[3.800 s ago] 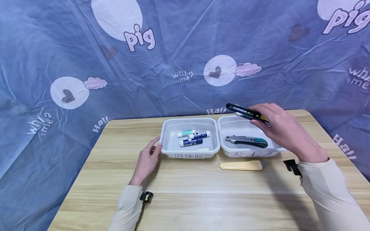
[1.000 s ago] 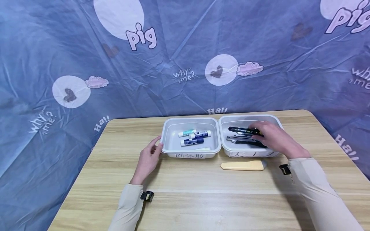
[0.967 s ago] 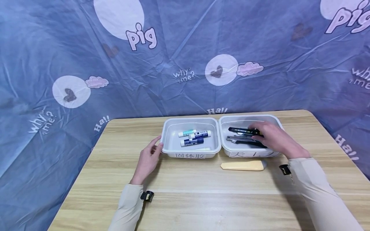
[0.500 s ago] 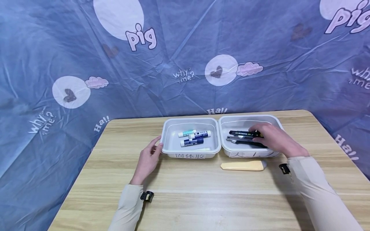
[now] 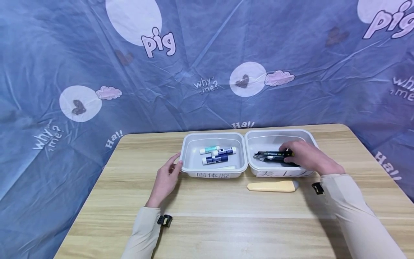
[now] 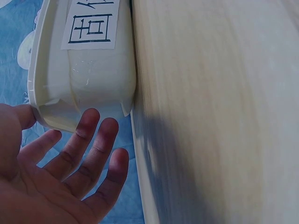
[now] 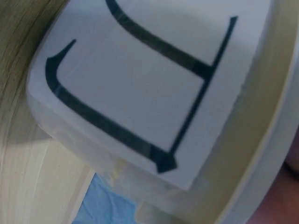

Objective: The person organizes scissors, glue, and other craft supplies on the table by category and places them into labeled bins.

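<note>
My right hand [image 5: 300,154] reaches into the right-hand white bin [image 5: 281,133] and grips a black utility knife [image 5: 273,153] lying almost level. Just under it is another utility knife [image 5: 260,157] with a silvery blade end, mostly covered by the held one and the hand. At the left-hand white bin [image 5: 213,135], my left hand [image 5: 165,180] touches the left rim. The left wrist view shows its thumb [image 6: 25,116] at the rim and its other fingers [image 6: 100,144] loosely spread. Several glue sticks [image 5: 215,159] lie in that bin. In the right wrist view the bin's label hides most of the hand.
A yellow utility knife [image 5: 271,186] lies on the wooden table [image 5: 210,233] before the right-hand bin. Both bins stand side by side, with handwritten-style paper labels [image 5: 212,175] on their fronts. A blue printed cloth [image 5: 181,100] hangs behind the table.
My right hand has lowered the black utility knife into the right-hand bin and shifted it toward the front, over the other knife. The left hand has stayed at its bin.
</note>
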